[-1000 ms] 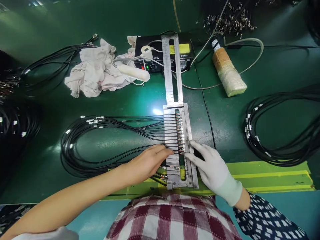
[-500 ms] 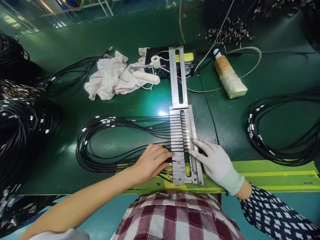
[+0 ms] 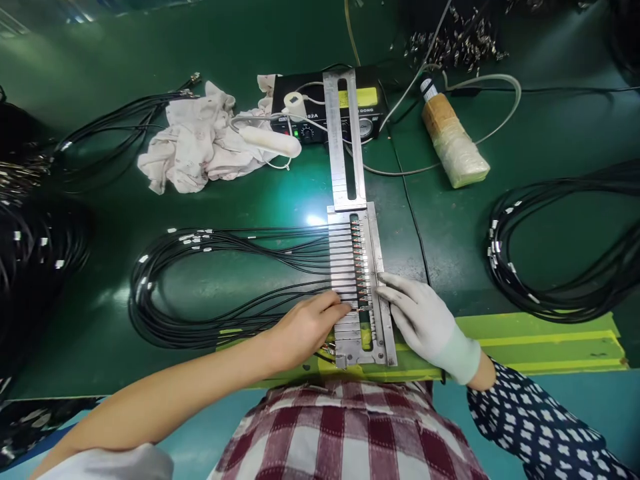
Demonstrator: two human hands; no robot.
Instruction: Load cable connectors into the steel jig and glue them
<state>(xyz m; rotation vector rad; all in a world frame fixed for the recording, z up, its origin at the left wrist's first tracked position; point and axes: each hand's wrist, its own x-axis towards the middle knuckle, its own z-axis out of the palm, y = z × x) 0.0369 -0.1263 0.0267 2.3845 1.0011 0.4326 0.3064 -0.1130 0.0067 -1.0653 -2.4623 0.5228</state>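
A slotted metal fixture (image 3: 348, 333) lies in front of me, with several thin black cables (image 3: 235, 308) laid side by side across its grooves. The cables loop round to the left, and their small metal ends line up over the slot. Bare, my left hand (image 3: 305, 331) pinches one cable near its end at the fixture's lower left, thumb and forefinger closed on it. My right hand (image 3: 425, 320), in a white glove, rests its outstretched fingers on the fixture's right rail, close to the cable ends. Loose cable ends (image 3: 327, 348) show below my left hand.
Behind the fixture stands a black control box (image 3: 310, 127), with a white-handled tool (image 3: 270, 141) before it. A crumpled cloth (image 3: 190, 140) lies left of these, a wrapped cylindrical handle (image 3: 453, 140) right. Coiled cables (image 3: 505, 267) lie far right, more bundles (image 3: 40, 247) far left.
My left hand has moved up to the fixture's grooves, bringing a cable end over the slot. The fingers of my right hand have drawn back slightly onto the rail. The camera view has shifted.
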